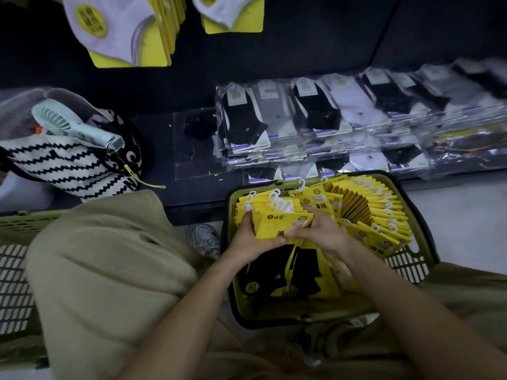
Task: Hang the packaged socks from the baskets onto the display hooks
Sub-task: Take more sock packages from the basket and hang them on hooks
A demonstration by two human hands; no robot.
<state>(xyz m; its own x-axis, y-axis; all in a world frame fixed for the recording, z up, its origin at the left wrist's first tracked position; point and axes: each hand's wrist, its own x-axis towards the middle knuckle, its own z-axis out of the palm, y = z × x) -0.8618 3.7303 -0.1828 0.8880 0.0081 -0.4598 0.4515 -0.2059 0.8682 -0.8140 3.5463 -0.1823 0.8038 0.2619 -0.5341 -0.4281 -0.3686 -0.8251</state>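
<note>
Head view: a person crouches over a green basket (408,266) on the floor, just in front of a low dark shelf (170,149). Both hands are inside the basket, on one bundle of sock packs (284,224) with yellow cards and white plastic hangers. The left grip (252,239) is curled round the bundle's left edge, thumb across the lower front of the top card and fingers behind. The right grip (321,231) closes on the right side, thumb pressed on the card face and fingers bent over the packs behind it. Black socks (274,270) hang from the held cards down into the basket. More yellow packs (370,212) stand fanned in a row across the far and right parts of the basket, touching the bundle. On the shelf behind lie stacks of flat clear-wrapped socks (329,119), black, grey and white. Above, two bunches of white socks on yellow cards (123,31) hang against the dark wall; their hooks are out of frame. At the left of the shelf sits a zigzag bag (68,165) with a pale hand fan (74,124) lying on top. A second basket (13,270) shows at the left edge, beside the person's bent knee (109,256), and a shoe (205,239) lies between knee and basket.
</note>
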